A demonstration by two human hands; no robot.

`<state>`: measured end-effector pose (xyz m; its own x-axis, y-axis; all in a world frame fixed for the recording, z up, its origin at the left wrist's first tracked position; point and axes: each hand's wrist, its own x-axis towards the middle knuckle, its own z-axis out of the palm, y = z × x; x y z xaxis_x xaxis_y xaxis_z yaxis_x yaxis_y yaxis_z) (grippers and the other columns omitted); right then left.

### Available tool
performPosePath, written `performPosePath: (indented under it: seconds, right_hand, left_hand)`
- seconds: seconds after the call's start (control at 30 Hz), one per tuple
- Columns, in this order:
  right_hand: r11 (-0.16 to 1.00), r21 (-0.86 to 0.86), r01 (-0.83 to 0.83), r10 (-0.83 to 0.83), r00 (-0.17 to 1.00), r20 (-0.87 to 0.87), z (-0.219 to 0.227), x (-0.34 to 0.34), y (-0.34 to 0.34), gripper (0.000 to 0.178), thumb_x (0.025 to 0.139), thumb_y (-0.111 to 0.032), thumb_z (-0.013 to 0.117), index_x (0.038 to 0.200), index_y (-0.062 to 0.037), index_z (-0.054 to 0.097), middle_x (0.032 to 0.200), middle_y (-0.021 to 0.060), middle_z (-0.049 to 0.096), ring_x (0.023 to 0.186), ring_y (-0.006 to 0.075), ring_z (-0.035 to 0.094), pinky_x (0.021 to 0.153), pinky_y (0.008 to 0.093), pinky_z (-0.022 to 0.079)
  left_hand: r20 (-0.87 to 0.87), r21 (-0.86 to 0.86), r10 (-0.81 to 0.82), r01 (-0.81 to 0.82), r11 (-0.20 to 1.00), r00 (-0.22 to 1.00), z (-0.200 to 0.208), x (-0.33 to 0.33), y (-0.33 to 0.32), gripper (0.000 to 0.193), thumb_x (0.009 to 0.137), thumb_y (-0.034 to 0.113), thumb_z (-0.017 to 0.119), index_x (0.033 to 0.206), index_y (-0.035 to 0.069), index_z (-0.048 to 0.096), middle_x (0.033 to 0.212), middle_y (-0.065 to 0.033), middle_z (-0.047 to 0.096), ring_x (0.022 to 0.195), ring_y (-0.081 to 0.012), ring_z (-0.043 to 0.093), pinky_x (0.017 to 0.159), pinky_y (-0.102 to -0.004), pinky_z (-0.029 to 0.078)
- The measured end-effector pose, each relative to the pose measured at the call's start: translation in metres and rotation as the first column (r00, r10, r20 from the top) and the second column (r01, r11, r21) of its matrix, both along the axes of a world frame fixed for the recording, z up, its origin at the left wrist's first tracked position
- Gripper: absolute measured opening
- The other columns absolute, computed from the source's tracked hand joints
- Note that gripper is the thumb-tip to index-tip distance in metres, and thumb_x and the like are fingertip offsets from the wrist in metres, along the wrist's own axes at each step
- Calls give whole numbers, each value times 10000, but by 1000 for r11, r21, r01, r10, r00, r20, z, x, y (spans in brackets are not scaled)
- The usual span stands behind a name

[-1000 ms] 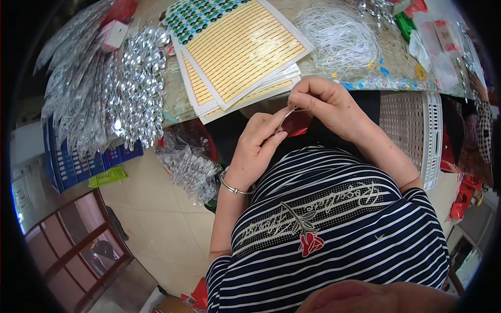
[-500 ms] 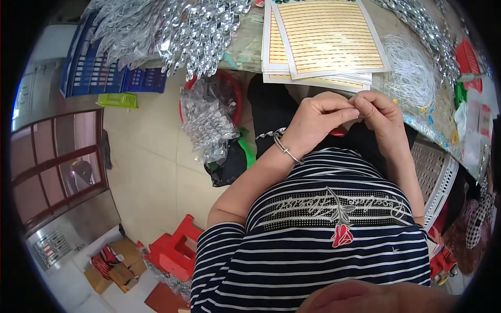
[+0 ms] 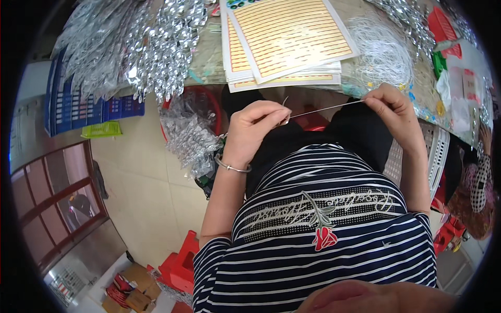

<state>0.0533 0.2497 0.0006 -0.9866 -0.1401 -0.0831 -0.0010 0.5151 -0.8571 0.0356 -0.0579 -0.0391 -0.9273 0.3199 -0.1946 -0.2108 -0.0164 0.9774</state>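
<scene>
Silver strands crowd the tabletop, and before its edge a thin cord is already drawn taut, fingertips of the left hand and right hand pinching it, any fastening indiscernible.

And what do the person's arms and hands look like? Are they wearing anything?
The left hand and right hand have no gloves, and both forearms are bare. A slim silver-coloured bangle circles the left wrist. The short sleeves are dark navy with white stripes.
</scene>
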Motion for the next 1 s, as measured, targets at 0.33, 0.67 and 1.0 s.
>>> performPosePath:
  seconds: [0.33,0.67,1.0]
  right_hand:
    - [994,-96,-48,22,965,-260,29,-5,-43,51,857,-49,625,870,-10,655,789,45,601,747,149,552,694,263,419]
    - [989,-142,-50,15,972,-236,20,-13,-46,55,851,-82,660,873,-34,644,809,5,552,731,83,520,650,216,411]
    - [877,-475,76,-117,991,-58,13,-18,-40,115,906,-119,610,905,-8,638,893,2,570,827,76,522,754,214,415]
  left_hand:
    - [-54,170,-17,26,985,998,31,-7,48,111,872,27,626,958,-17,680,890,-64,685,799,-78,588,724,-210,469]
    - [9,175,-106,103,979,994,29,-4,59,118,906,51,598,966,-40,645,816,-67,659,732,-103,622,693,-220,518]
    - [53,145,-102,93,985,993,30,-1,61,117,893,68,612,934,-35,649,776,-70,650,706,-119,606,686,-232,499]
